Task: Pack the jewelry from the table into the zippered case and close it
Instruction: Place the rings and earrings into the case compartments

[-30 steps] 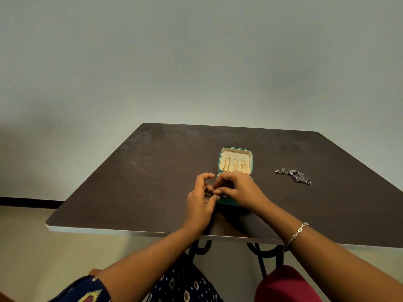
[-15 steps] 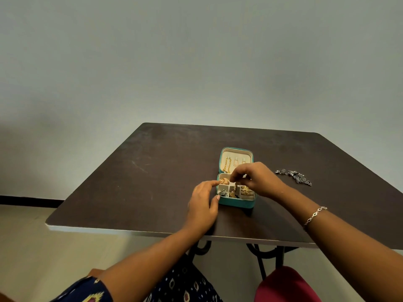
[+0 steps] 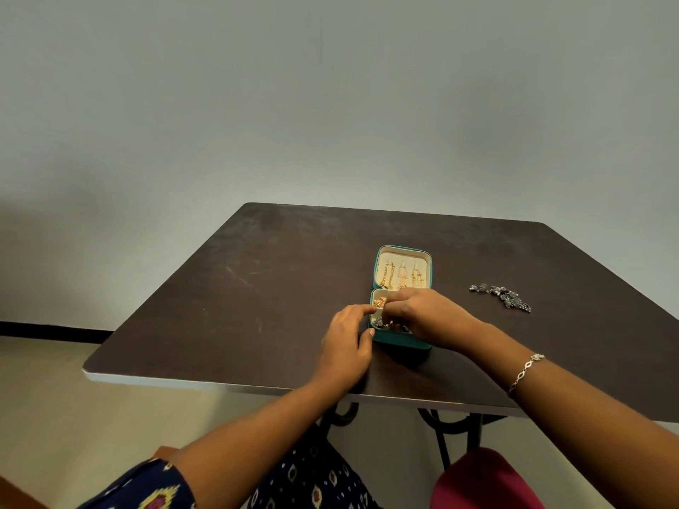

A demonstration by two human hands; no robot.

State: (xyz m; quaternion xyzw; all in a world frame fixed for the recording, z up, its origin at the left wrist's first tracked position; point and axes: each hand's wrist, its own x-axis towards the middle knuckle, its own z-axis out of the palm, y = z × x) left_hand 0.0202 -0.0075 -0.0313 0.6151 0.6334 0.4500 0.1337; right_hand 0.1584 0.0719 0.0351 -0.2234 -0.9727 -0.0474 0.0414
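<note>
Nearest, a patterned sleeve (image 3: 147,490) is seen, and a silver bracelet (image 3: 526,372) is worn on the right wrist. Next, the left hand (image 3: 345,347) is laid on the bench (image 3: 239,310) against the left wall of the open teal case (image 3: 404,341); its fingers (image 3: 362,309) are relaxed, with forefinger and thumb touching that wall. The right hand (image 3: 431,317) is held over the case's tray, its fingers curled down among the compartments; whether anything is pinched there cannot be told. A gold piece (image 3: 380,302) is seen in the far left compartment. Behind, the lid (image 3: 402,259) is opened away from the person, with gold chains (image 3: 402,277) hung in it. A silver jewelry piece (image 3: 500,296) is seen on the bench to the right, well apart from the case.
</note>
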